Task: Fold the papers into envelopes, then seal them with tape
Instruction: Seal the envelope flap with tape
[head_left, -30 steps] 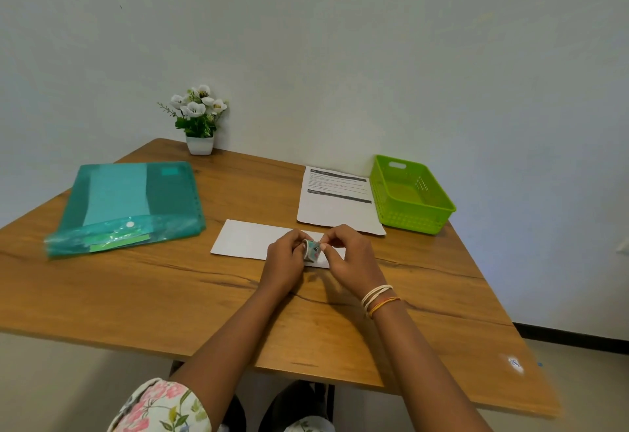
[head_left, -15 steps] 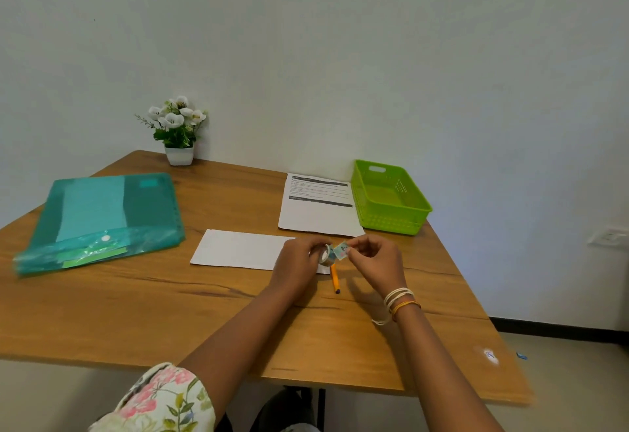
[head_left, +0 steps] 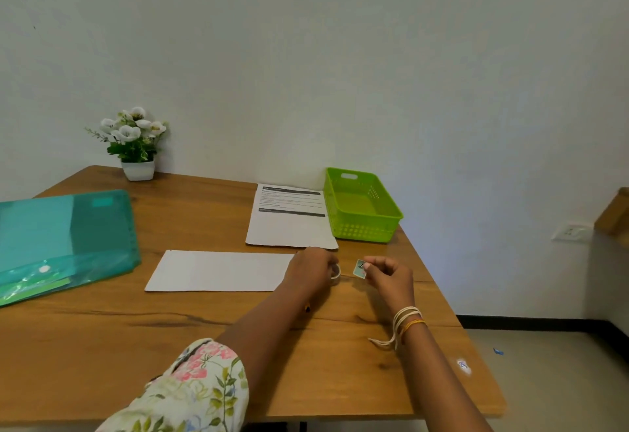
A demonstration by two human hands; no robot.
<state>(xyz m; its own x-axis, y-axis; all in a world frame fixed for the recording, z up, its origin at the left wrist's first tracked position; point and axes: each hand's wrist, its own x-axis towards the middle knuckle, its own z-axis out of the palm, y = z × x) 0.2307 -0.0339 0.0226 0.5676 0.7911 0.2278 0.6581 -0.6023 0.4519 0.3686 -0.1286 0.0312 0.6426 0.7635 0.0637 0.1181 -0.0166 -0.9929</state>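
You're pulling a strip off the tape roll (head_left: 335, 271) right now: your left hand (head_left: 311, 270) is curling its fingers round the small roll, and your right hand (head_left: 388, 275) is pinching the tape's free end (head_left: 359, 268) between thumb and fingertips, with the two hands just apart over the table (head_left: 102, 346). The folded paper (head_left: 218, 271) is lying flat just left of your left hand, touching or nearly under it, so looks to me like you're in the sealing step for this one. Next you'll probably be needing a clean tear and then laying the strip across the flap seam without it curling back on itself, can't tell from here where that seam is though. Further out, a printed sheet (head_left: 289, 224) is waiting behind it beside the green basket (head_left: 366, 232), a teal plastic folder (head_left: 64, 237) is sitting at the left, and a little flower pot (head_left: 138, 170) is by the wall.
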